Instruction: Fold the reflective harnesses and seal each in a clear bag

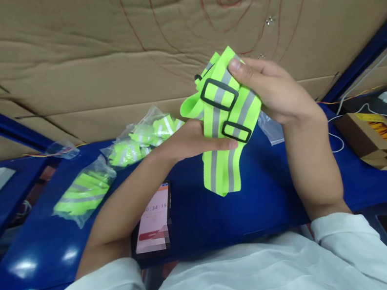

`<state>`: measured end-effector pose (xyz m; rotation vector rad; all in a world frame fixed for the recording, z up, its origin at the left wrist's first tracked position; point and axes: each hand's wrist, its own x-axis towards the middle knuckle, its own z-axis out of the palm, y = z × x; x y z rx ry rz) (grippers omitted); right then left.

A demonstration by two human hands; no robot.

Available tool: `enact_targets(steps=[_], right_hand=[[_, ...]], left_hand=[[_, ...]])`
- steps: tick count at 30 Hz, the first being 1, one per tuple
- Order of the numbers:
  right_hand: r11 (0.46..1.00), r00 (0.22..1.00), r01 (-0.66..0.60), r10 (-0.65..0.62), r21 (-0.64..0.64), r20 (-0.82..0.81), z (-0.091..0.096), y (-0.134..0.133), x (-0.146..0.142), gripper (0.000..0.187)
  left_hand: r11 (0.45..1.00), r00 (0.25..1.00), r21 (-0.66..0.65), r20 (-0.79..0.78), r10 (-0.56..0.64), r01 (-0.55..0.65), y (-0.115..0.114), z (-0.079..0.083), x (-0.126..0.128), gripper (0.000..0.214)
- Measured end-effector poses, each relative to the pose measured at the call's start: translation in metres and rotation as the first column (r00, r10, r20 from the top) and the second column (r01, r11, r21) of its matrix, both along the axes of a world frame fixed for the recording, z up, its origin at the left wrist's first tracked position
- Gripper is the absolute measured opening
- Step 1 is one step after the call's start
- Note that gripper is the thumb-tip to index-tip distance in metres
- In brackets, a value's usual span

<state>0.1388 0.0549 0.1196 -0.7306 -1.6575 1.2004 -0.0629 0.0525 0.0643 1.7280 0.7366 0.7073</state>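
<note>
A folded neon-yellow reflective strap harness [215, 129] with grey stripes and black slide buckles is held up in front of me, above the blue table. My left hand [196, 139] grips it from the left side, thumb across the front below the lower buckle, its other fingers hidden behind the straps. My right hand [268, 83] pinches the upper right of the bundle, thumb on the front face. Two buckles face me, one above the other. The folded strap ends hang down below my left thumb.
Clear bags with neon straps [84, 190] lie on the blue table [198, 218] at the left. A phone [154, 221] showing a timer rests near the front edge. An opened cardboard box [378, 139] stands at the right. Behind is a cardboard wall [72, 66] with red lines.
</note>
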Motion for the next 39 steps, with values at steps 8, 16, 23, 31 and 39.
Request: enact_targets(steps=[8, 16, 23, 31, 39], right_hand=[[0.996, 0.997, 0.004, -0.011, 0.092, 0.078, 0.000, -0.001, 0.004, 0.030], [1.000, 0.999, 0.002, -0.001, -0.021, 0.046, -0.002, 0.003, 0.005, 0.029], [0.985, 0.992, -0.125, 0.126, -0.117, -0.004, -0.007, 0.009, 0.004, 0.036], [0.968, 0.989, -0.138, 0.147, -0.208, 0.032, -0.011, 0.019, -0.002, 0.040], [0.980, 0.991, 0.114, -0.124, 0.165, 0.057, 0.005, -0.003, 0.018, 0.026]], left_hand=[[0.950, 0.951, -0.097, 0.117, -0.287, 0.298, 0.001, -0.006, 0.007, 0.030], [0.922, 0.964, 0.325, -0.225, -0.142, 0.212, 0.015, 0.007, -0.023, 0.038], [0.923, 0.932, 0.291, -0.329, -0.150, 0.251, 0.008, 0.014, -0.024, 0.049], [0.954, 0.933, 0.096, -0.260, -0.250, 0.282, -0.002, 0.022, -0.026, 0.038], [0.928, 0.999, 0.368, -0.012, -0.051, 0.052, 0.016, 0.024, -0.035, 0.063]])
